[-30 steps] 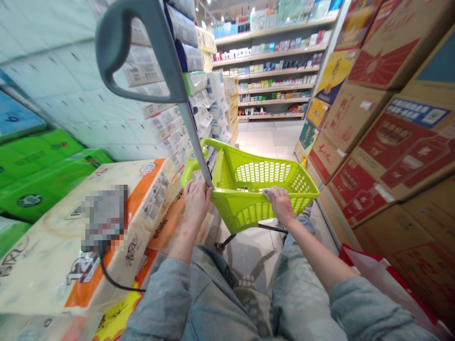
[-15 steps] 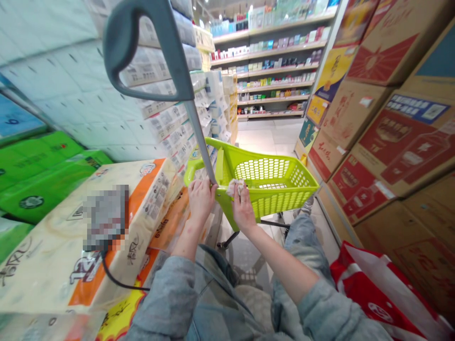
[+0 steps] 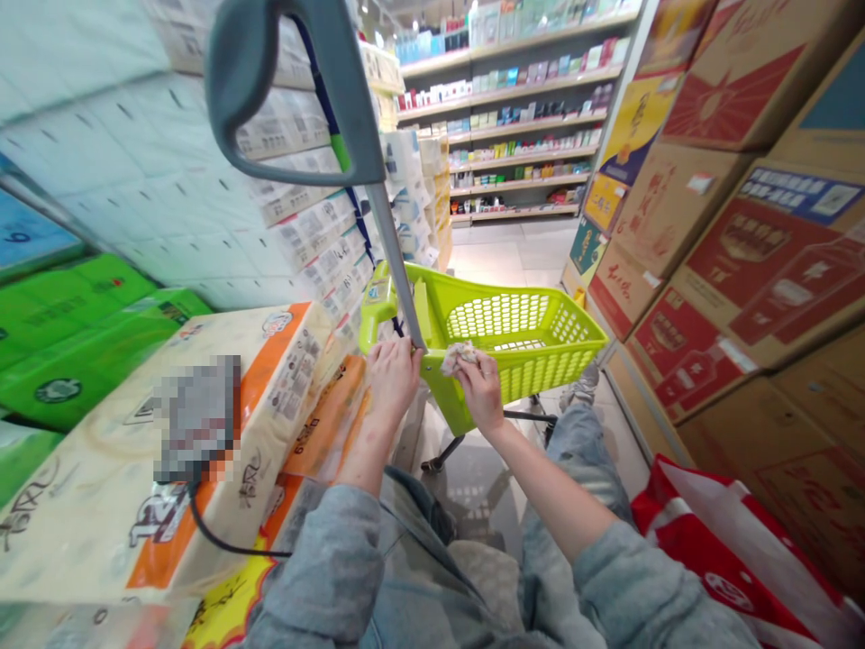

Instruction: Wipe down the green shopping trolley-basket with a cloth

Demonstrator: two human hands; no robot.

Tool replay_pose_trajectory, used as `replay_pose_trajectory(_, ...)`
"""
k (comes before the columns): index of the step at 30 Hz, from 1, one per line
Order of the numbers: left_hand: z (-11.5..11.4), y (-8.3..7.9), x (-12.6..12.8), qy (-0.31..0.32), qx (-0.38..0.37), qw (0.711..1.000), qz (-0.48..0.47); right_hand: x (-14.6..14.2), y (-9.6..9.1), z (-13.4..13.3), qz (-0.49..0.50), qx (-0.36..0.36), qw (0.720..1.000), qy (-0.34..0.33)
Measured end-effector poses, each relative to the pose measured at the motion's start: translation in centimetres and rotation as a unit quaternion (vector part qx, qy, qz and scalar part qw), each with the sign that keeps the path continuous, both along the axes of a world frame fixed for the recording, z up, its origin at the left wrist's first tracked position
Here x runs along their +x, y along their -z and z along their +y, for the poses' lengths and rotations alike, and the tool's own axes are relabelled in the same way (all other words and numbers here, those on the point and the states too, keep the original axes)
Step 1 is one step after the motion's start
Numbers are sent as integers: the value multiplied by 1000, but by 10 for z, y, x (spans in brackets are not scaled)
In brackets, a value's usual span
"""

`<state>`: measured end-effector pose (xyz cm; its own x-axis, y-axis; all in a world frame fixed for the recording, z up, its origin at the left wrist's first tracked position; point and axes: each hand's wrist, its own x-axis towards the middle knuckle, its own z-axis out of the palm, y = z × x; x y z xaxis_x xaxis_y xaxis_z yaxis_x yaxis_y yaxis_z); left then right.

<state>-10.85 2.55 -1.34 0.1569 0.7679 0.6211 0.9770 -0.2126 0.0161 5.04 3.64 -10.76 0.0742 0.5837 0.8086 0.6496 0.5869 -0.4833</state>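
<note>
Right hand (image 3: 481, 392) has moved in from the far side of the cart and now sits near the left hand (image 3: 393, 379). It holds a small white wad, which looks like a crumpled tissue (image 3: 459, 357). The fingertips pinch it in a narrow grip. The tissue looks soft and wrinkled, and it is just over the rim of the green cart (image 3: 541, 370), not down inside it.

Left hand closes over the near end of the cart, right beside the metal pole (image 3: 396, 270) that runs up to a grey handle (image 3: 270, 90). That hand seems to keep the cart close and steady, which leaves the right hand free to work on the tissue.

Big cream and orange packs of toilet paper (image 3: 284, 379) are stacked just to the left, with green packs (image 3: 87, 333) behind them. A blurred grey patch (image 3: 195, 419) lies over the cream pack, and a black cord (image 3: 230, 545) hangs below it. Brown boxes with red print (image 3: 763, 270) stand on the right. A red and white bag (image 3: 709, 550) is by the right leg. Far ahead are store shelves (image 3: 514, 117).
</note>
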Motion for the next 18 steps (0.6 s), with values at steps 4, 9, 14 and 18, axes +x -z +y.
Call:
replay_pose_trajectory(4, 0, 0, 4, 0, 2, 1000, -3, -11, -1, -1, 21, -28, 999, -31)
replay_pose_trajectory(9, -1, 0, 6, 0, 0, 1000, -1, 3, 36, -2, 26, -68, 997, -22)
replay_pose_trajectory(14, -1, 2, 9, 6, 0, 1000, -11, 6, 48, -6, 44, -111, 993, -8)
replay_pose_trajectory(18, -1, 2, 12, 3, 0, 1000, -14, -4, 28, -7, 91, -88, 992, -19)
